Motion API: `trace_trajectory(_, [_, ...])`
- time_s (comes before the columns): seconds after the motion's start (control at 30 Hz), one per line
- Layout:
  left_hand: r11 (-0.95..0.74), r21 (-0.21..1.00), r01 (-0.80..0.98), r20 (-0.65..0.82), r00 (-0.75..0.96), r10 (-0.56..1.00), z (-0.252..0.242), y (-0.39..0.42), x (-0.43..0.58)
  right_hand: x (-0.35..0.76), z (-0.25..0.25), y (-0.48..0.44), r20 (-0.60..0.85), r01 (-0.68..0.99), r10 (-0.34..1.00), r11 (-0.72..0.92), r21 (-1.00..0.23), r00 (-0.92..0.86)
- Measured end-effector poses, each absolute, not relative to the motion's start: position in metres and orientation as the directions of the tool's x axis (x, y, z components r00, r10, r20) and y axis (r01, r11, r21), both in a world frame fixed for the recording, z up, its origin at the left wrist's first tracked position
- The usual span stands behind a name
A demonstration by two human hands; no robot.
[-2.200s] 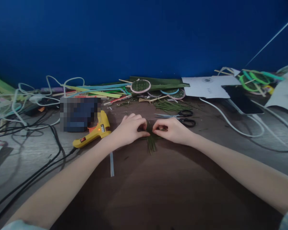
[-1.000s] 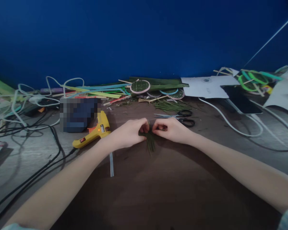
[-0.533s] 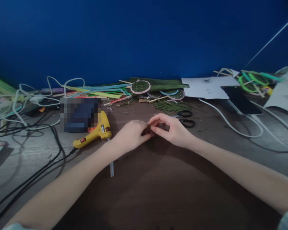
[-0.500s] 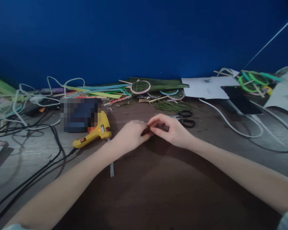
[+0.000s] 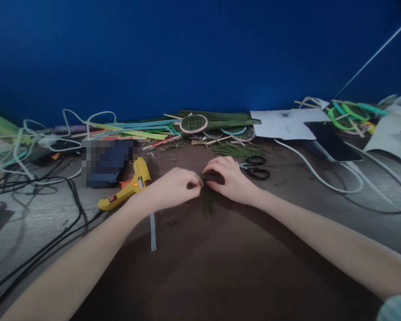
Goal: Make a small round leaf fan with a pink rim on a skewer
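Between my two hands is a small bundle of green leaf strips [image 5: 207, 203], its loose ends fanning down toward me. My left hand [image 5: 178, 187] pinches the top of the bundle from the left, fingers closed. From the other side, my right hand [image 5: 230, 180] grips the same spot with thumb and fingertips. The fingers hide how the top is bound. Just behind my right hand lie black-handled scissors [image 5: 257, 173]. A yellow glue gun [image 5: 128, 189] with its small light lit rests left of my left hand, a clear glue stick [image 5: 153, 232] showing past my forearm.
Cut green strips [image 5: 235, 149], round woven leaf pieces with coloured rims [image 5: 194, 124] and long leaves [image 5: 220, 117] lie along the blue wall. White papers [image 5: 284, 122] and a phone [image 5: 334, 141] are at right. Black cables [image 5: 76, 200] and white cords [image 5: 22, 151] tangle at left.
The hands have drawn slightly apart and turned, so the green bundle now shows between them with its strips hanging down. The view has shifted a little.
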State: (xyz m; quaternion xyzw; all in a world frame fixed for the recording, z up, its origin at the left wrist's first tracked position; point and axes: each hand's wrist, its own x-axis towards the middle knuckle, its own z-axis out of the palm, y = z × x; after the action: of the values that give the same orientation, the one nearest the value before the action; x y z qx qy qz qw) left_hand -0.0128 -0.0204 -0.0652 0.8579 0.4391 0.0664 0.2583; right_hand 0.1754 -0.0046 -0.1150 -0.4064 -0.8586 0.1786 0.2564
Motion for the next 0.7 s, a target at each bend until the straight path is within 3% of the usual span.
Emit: trace_trajectory(0.7, [-0.476, 0.492, 0.729, -0.195, 0.625, 0.756, -0.0595, -0.0144, -0.0184, 0.1735, -0.1131, -0.0068, 0.256, 0.657, 0.801, 0.593, -0.465, -0.542])
